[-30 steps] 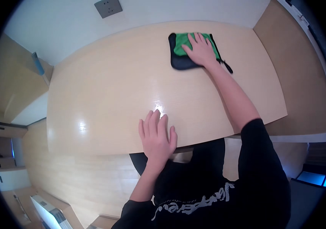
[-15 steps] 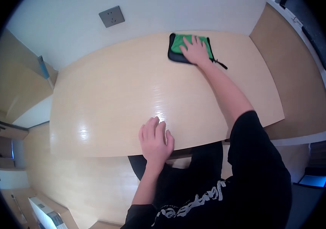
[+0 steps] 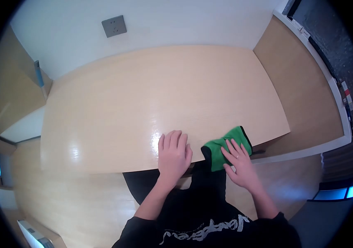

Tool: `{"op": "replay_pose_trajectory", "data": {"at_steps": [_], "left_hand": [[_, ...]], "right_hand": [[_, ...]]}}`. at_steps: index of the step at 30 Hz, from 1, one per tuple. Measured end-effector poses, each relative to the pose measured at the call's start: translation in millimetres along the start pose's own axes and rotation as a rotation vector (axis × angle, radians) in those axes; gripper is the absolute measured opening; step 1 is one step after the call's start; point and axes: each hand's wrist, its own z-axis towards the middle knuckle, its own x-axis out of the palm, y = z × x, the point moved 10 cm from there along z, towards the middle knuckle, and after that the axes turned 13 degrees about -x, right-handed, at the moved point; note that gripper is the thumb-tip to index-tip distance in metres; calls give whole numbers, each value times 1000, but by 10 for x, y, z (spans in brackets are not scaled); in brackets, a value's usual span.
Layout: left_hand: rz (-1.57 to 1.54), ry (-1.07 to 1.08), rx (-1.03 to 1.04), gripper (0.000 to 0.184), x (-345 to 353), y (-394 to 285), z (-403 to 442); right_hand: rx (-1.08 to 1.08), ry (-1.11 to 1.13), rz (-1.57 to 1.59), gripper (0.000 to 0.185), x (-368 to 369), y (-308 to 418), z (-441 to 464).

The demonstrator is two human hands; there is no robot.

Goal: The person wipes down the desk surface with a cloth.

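The right hand (image 3: 240, 165) is spread open, fingers extended across the top of a green microfiber cloth (image 3: 236, 136) with dark edging. The cloth lies at the front edge of the wooden desk (image 3: 123, 103), near its right corner, partly overhanging; its long axis runs roughly along that edge, right end angled away from the person. The left hand (image 3: 173, 155), empty and loosely curled, is at the edge.

We've a broad lane over the tabletop (image 3: 151, 82), right up to the wall (image 3: 193, 25)! Near edge: our left hand (image 3: 174, 153) blocks the middle, our right hand (image 3: 241, 163) and green cloth (image 3: 215, 151) the stretch rightward, side panel (image 3: 300, 82) standing beyond.
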Motion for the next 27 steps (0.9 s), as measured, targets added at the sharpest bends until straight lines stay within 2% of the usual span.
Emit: {"op": "replay_pose_trajectory", "data": {"at_steps": [1, 5, 8, 15, 19, 22, 27], "left_hand": [[78, 26, 15, 30, 58, -33, -9], [7, 52, -3, 29, 40, 17, -29], [9, 67, 17, 29, 45, 7, -42], [37, 76, 10, 30, 85, 13, -36], [81, 62, 22, 31, 103, -14, -43], [105, 59, -11, 33, 68, -58, 12], [159, 82, -30, 33, 130, -52, 91]], "right_hand": [[46, -33, 15, 55, 9, -13, -44], [160, -67, -74, 65, 61, -87, 106], [170, -75, -116, 71, 42, -326, 461], [219, -169, -322, 85, -34, -1377, 1925], [362, -243, -360, 91, -264, -1984, 2739], [456, -356, -317, 101, -381, -2419, 3160], [566, -340, -331, 104, -528, -2930, 3701]]}}
